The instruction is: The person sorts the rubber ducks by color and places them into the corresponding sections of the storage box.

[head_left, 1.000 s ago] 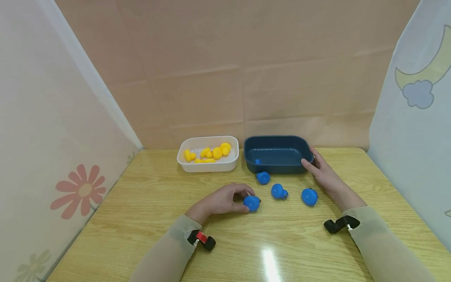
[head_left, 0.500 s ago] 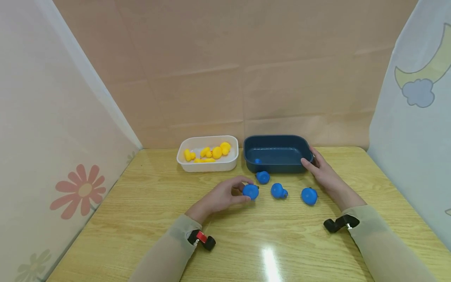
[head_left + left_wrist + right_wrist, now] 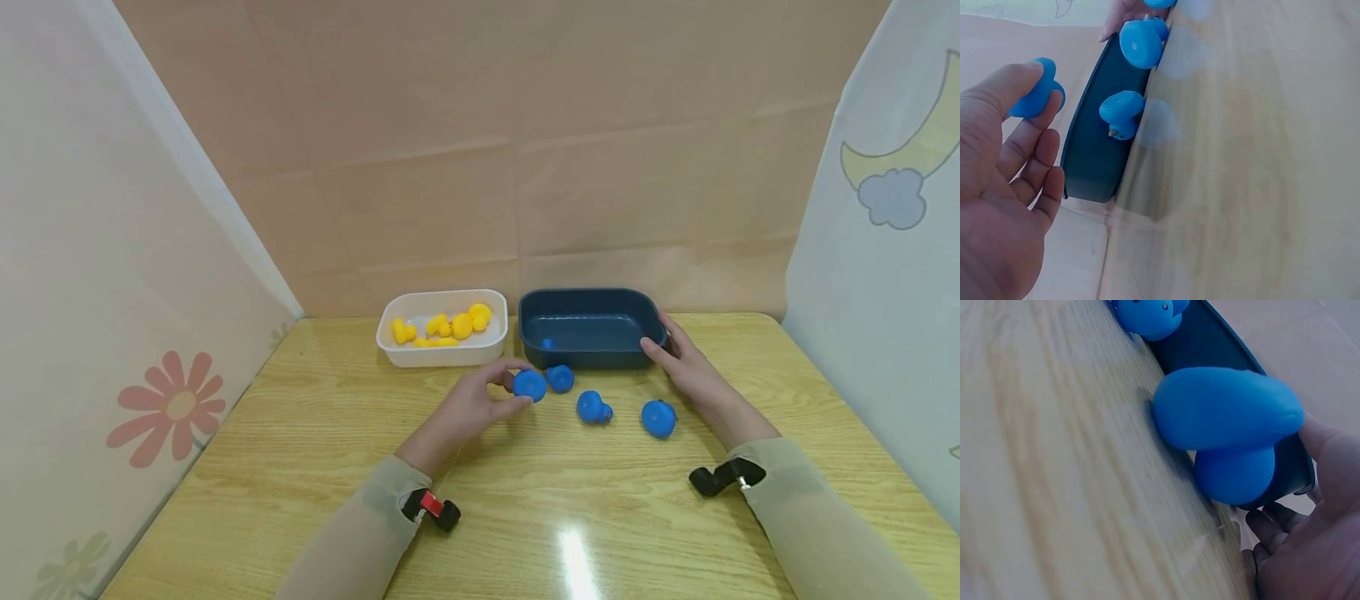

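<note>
My left hand (image 3: 468,404) pinches a blue rubber duck (image 3: 529,386) between thumb and fingertips, raised above the table in front of the two containers. In the left wrist view the held duck (image 3: 1038,97) shows between thumb and index finger, the other fingers loosely bent. My right hand (image 3: 693,379) grips the right end of a dark blue container (image 3: 592,360), thumb at the front corner and fingers around the end. A bit of a blue duck (image 3: 549,343) shows inside it. Three more blue ducks lie before it: one duck (image 3: 559,378) by its front wall, another (image 3: 591,407), and a third (image 3: 658,418) near my right wrist.
A white container (image 3: 442,358) with several yellow ducks (image 3: 462,325) stands just left of the dark one. Both are at the back of the wooden table (image 3: 337,467), before a brown paper backdrop (image 3: 420,167). Patterned white cloths (image 3: 150,250) hang at the sides.
My left hand has lifted its blue duck off the table and carried it back towards the containers, slightly left. The right hand stays at the dark container's end.
</note>
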### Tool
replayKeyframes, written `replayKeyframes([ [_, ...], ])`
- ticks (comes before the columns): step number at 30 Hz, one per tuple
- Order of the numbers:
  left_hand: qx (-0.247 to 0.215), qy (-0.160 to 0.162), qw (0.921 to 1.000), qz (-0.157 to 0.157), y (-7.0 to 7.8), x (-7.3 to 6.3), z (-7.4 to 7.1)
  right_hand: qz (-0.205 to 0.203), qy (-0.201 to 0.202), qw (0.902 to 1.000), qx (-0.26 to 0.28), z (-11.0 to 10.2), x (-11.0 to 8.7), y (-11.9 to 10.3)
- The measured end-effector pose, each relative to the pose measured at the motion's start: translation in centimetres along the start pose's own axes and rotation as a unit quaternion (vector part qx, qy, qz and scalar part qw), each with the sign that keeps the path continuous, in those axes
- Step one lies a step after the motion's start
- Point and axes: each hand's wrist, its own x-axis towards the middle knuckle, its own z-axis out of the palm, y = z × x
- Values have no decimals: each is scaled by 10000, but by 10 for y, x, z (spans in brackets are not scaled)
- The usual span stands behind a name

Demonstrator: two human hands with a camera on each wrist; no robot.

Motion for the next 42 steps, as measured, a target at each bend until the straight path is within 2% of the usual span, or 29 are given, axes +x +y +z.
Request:
replayKeyframes([
  [10,28,525,9986,-8,11,6,-1,-45,24,10000,-67,1,-1,-1],
  [18,250,1147,9930,-123,15,12,-4,-38,31,10000,-43,3,1,-1],
  [25,303,1471,9886,78,18,23,-5,-67,-9,10000,-71,5,2,-1],
  [30,491,1572,9863,71,21,34,-5,-39,-9,10000,-29,5,3,0],
  [42,924,1548,9836,51,25,59,-5,-128,-21,9999,-107,4,5,3],
])
